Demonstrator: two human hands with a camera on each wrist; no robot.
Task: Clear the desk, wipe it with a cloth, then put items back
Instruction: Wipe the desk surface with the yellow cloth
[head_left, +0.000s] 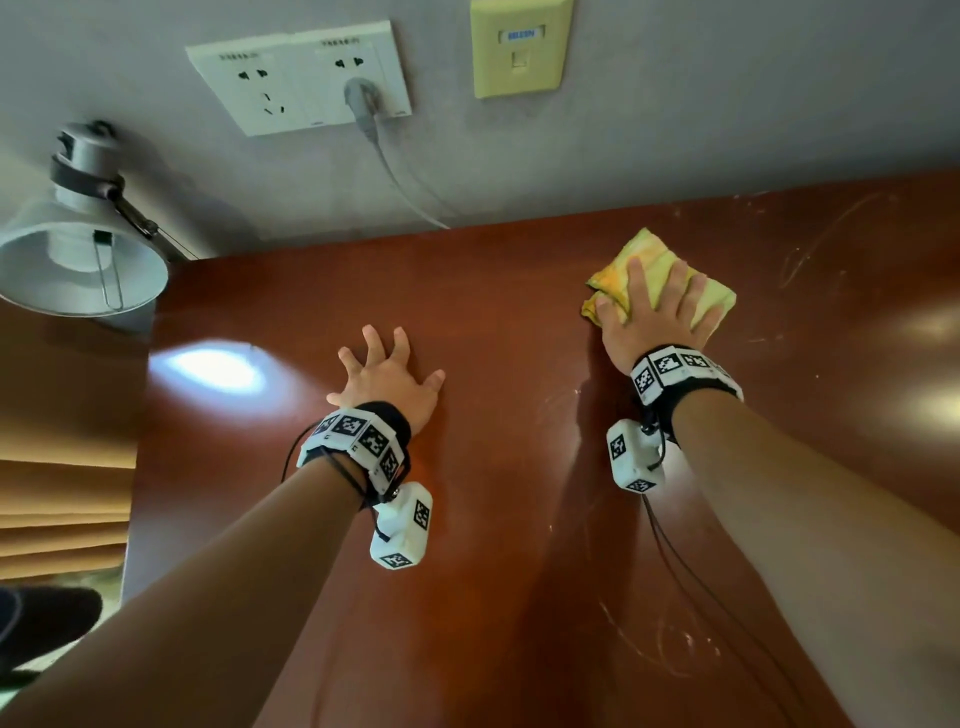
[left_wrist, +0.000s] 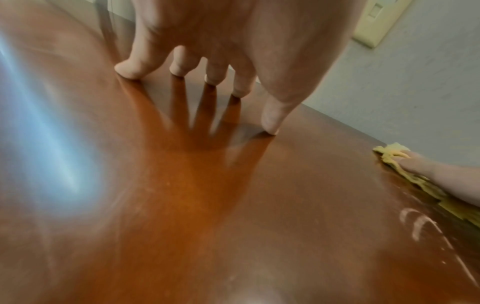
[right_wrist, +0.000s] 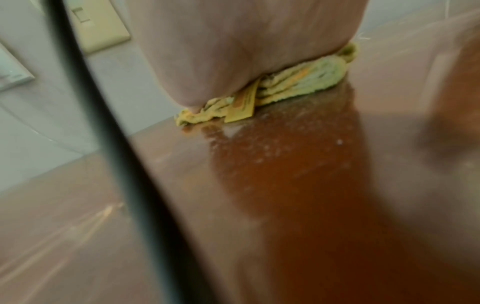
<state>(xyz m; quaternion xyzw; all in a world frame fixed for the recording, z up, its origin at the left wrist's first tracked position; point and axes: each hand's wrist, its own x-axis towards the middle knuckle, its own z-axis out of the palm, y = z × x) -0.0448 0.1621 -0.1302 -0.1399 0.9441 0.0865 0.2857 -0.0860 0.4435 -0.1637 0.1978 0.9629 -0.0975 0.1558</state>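
Note:
A folded yellow cloth (head_left: 670, 270) lies on the red-brown desk (head_left: 493, 322) near its back edge, right of centre. My right hand (head_left: 649, 306) lies flat on the cloth with straight, spread fingers and presses it onto the wood. In the right wrist view the palm covers the cloth (right_wrist: 298, 84), and a small tag sticks out of its folds. My left hand (head_left: 384, 369) rests on the bare desk at the middle, fingers spread, with the fingertips (left_wrist: 130, 70) touching the surface. The left wrist view shows the cloth (left_wrist: 389, 154) at the far right, under the other hand.
A silver clamp lamp (head_left: 78, 244) hangs over the desk's left back corner and throws a bright patch (head_left: 213, 369). A wall socket (head_left: 301, 78) with a plugged cable (head_left: 405, 182) and a yellow wall plate (head_left: 519, 47) sit behind. Pale scratches (head_left: 810, 244) mark the desk's right side.

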